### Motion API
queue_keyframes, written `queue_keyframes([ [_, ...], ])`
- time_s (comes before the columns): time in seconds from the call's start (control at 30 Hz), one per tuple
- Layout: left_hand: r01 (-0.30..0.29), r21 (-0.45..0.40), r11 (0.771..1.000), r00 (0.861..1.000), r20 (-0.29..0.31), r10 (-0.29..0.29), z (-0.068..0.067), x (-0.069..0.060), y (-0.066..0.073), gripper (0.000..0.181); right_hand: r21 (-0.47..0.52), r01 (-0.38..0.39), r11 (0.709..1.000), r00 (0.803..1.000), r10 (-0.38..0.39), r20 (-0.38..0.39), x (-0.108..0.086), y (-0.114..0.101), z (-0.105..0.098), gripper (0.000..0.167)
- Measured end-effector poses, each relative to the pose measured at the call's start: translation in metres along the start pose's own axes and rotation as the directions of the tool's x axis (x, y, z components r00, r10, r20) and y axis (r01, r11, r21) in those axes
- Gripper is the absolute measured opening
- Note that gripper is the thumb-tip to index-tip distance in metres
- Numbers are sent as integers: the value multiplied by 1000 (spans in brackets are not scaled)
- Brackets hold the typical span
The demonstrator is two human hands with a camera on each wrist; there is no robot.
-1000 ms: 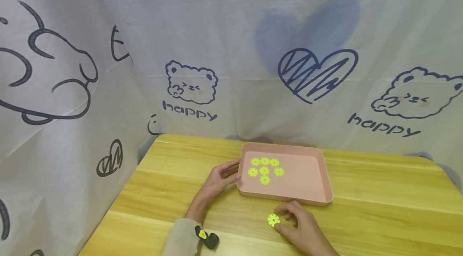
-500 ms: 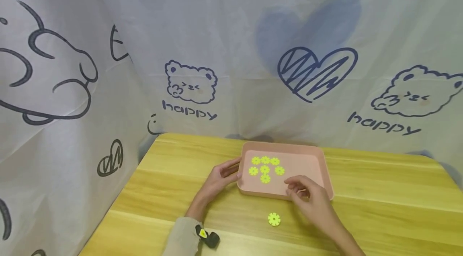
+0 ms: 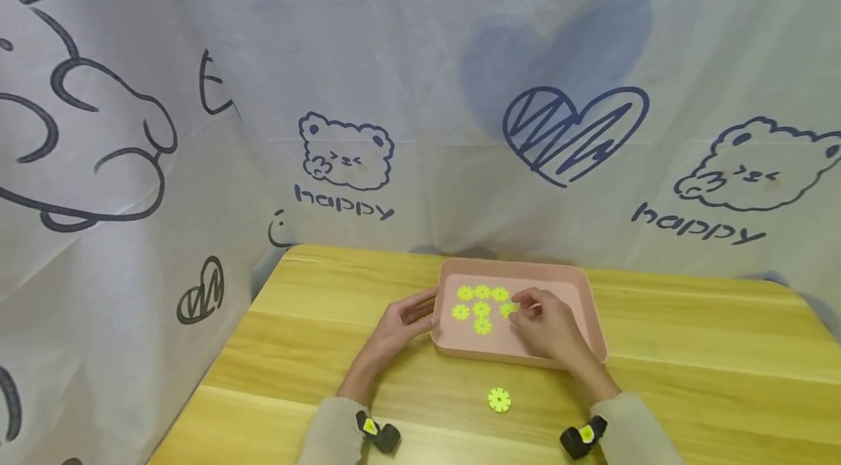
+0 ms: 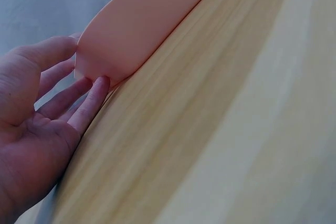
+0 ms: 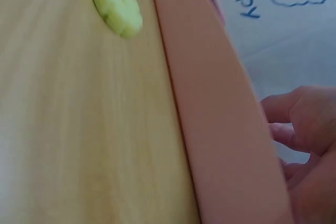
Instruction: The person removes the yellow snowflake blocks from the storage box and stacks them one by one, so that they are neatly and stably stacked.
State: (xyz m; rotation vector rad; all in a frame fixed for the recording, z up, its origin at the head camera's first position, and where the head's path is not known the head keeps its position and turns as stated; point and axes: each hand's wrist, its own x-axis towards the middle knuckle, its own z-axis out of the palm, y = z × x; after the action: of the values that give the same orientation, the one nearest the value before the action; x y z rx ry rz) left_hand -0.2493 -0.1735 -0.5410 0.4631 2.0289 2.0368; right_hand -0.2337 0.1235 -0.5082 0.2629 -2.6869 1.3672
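Seven yellow-green discs, notched round the edge w/ a small hole in the middle, lie flat in a pink tray, all grouped in its left half: a row of three at the back, another three spread out below it, one more nearest the tray's front wall. The rightmost disc is partly hidden behind the tips of the right hand, which reaches in over the front wall w/ thumb & index finger bent, only a narrow gap btwn them. Whether they pinch that disc or merely touch it, can't tell from here.

One loose disc lies flat on the table outside the tray, near its front wall, approx. in line w/ the group.

Left hand is at the tray's left end — fairly wide, fingers mostly straight, tips touching the outer wall & rim by the front corner.

Each wrist has a small black camera w/ a yellow mark, left one & right one, just by the cuffs of the pale sleeves.

Table is yellowish wood w/ lighter streaks; tray sits toward its back edge. Behind & along the left hangs a whitish cloth — bear drawings, "happy" lettering, hearts etc., in dark blue & black, plus some paler bluish hearts.
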Motion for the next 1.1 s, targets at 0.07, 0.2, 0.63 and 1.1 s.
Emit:
queue_keyframes([
  [0.07,-4,-5,1000,1000,3,4,0,1,0,56,-15,-19,1000,1000,19,17,7,3,1,26],
  [0.2,-11,-1,1000,1000,7,11,0,1,-3,56,-64,-25,998,999,27,40,14,7,5,30],
  [0.63,-6,-1,1000,1000,4,6,1,2,0,57,-164,-39,986,998,48,52,20,9,9,25],
  [1.1,0,9,1000,1000,-10,0,1,1,0,55,16,-4,1000,998,3,69,11,14,-5,20],
])
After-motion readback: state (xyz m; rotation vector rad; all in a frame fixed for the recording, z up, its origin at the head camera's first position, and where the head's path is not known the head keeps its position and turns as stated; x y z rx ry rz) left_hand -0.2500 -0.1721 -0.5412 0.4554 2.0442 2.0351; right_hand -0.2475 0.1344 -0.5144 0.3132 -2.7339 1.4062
